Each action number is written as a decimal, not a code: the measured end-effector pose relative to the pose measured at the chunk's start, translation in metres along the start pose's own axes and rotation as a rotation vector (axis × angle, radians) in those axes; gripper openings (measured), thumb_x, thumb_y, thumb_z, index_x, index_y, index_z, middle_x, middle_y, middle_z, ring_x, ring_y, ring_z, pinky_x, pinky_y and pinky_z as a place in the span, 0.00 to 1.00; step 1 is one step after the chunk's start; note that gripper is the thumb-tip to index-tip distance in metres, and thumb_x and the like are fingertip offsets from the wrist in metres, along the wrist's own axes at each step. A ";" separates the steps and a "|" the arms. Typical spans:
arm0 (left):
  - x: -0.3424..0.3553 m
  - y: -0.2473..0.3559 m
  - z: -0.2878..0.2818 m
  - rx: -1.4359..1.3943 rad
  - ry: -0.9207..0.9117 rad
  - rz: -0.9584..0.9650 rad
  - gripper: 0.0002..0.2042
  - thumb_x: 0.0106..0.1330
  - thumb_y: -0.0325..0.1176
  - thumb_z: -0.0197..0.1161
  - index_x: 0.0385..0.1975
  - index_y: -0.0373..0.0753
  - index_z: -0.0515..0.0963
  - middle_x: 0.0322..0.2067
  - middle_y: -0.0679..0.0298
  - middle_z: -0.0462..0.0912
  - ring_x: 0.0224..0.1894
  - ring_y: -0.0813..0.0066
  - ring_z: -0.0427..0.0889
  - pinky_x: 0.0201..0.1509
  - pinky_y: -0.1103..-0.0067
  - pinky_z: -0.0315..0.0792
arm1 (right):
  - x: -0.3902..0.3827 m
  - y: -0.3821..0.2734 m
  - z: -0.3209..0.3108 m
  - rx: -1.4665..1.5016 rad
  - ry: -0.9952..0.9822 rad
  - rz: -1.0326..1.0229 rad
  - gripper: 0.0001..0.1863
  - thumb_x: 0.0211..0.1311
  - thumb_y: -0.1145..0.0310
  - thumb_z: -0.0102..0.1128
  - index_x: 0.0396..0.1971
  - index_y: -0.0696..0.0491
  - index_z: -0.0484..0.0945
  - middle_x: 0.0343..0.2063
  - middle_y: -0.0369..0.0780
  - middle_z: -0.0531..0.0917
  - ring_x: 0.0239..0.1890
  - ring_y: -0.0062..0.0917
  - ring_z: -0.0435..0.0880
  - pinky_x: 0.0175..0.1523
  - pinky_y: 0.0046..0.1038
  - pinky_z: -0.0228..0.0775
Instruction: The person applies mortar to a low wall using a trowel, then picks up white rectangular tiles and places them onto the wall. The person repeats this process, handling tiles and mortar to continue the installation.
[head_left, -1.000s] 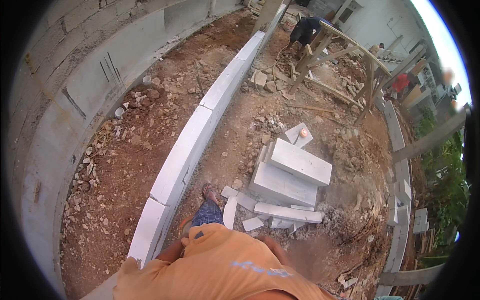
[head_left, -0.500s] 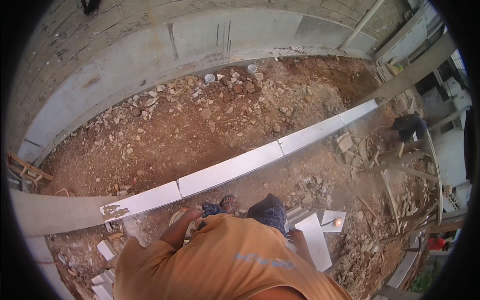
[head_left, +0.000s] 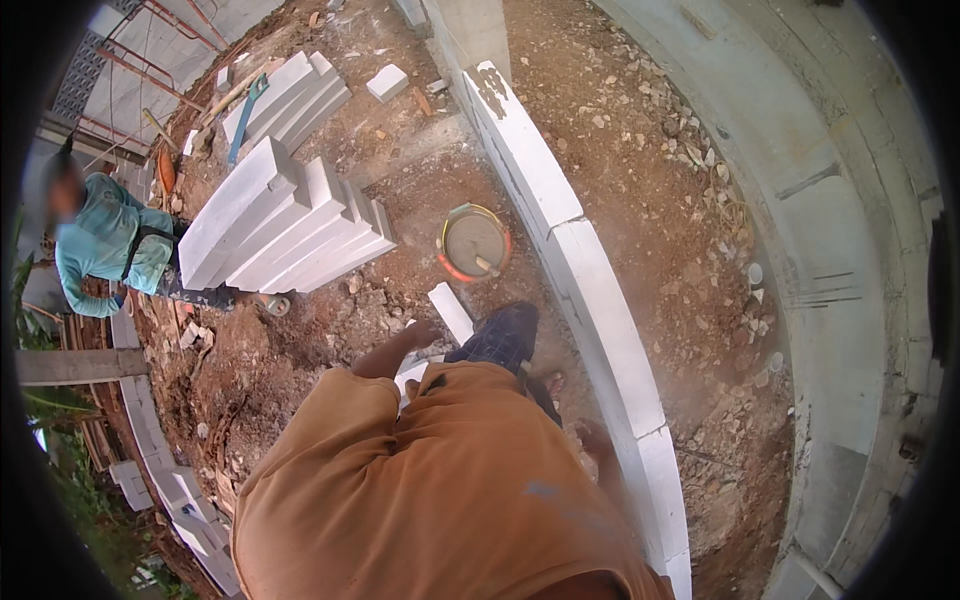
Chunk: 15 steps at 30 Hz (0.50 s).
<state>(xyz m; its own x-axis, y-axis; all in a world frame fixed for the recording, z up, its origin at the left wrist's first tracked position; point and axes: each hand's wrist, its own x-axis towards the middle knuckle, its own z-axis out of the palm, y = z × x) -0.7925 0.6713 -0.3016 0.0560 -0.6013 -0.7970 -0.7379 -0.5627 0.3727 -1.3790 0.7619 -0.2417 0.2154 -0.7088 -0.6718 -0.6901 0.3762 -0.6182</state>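
My left hand (head_left: 422, 334) hangs beside my dark checked trouser leg, above a small white block (head_left: 450, 312), seemingly holding nothing, fingers loosely apart. My right hand (head_left: 590, 445) is low beside the long row of white blocks (head_left: 605, 320), partly behind my orange shirt; its fingers are unclear. A round tub (head_left: 474, 245) of grey paste with an orange rim and a handled tool in it stands beyond my foot. Stacked white blocks (head_left: 225, 235) lie to my left, with a blue saw (head_left: 242, 125) on another stack behind.
A co-worker in teal (head_left: 105, 240) is beside the stacks at left. A concrete column (head_left: 470, 35) rises at the row's far end. A rendered wall (head_left: 850, 260) curves along the right beyond rubble and dirt. A concrete beam (head_left: 75, 367) juts in at left.
I have turned right around: the block row is now on my right, and the tub, stacks and teal-clad co-worker have come into view. My legs have shifted position.
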 end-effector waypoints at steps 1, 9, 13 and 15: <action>-0.028 -0.020 0.011 0.009 0.035 0.005 0.27 0.65 0.56 0.62 0.55 0.41 0.80 0.51 0.51 0.83 0.54 0.55 0.81 0.57 0.65 0.74 | 0.008 -0.031 -0.012 -0.060 -0.051 -0.050 0.24 0.67 0.58 0.58 0.56 0.58 0.79 0.49 0.54 0.84 0.53 0.46 0.83 0.59 0.40 0.72; -0.091 0.057 0.007 -0.355 0.114 -0.094 0.44 0.60 0.64 0.63 0.66 0.31 0.67 0.60 0.43 0.76 0.64 0.50 0.75 0.67 0.64 0.67 | 0.156 -0.138 0.001 -0.460 -0.326 -0.368 0.25 0.65 0.54 0.59 0.52 0.60 0.79 0.47 0.58 0.82 0.54 0.53 0.79 0.57 0.46 0.72; -0.034 0.061 0.045 -0.404 -0.057 0.003 0.54 0.55 0.66 0.67 0.72 0.30 0.55 0.67 0.40 0.67 0.70 0.51 0.67 0.70 0.66 0.64 | 0.236 -0.209 0.024 -0.376 -0.227 -0.314 0.20 0.64 0.58 0.60 0.50 0.55 0.81 0.46 0.54 0.84 0.52 0.48 0.82 0.56 0.41 0.74; 0.003 0.044 0.096 -0.340 -0.109 -0.004 0.59 0.51 0.67 0.70 0.75 0.34 0.50 0.70 0.37 0.57 0.73 0.46 0.61 0.73 0.63 0.60 | 0.276 -0.262 0.031 -0.383 -0.351 -0.178 0.23 0.65 0.56 0.57 0.52 0.57 0.79 0.48 0.56 0.82 0.54 0.51 0.80 0.59 0.44 0.71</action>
<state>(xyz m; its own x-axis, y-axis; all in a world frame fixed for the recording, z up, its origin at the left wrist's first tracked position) -0.8892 0.6993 -0.3336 -0.0275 -0.5447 -0.8382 -0.4709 -0.7326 0.4916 -1.1178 0.4861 -0.2779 0.5238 -0.4753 -0.7069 -0.8103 -0.0220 -0.5856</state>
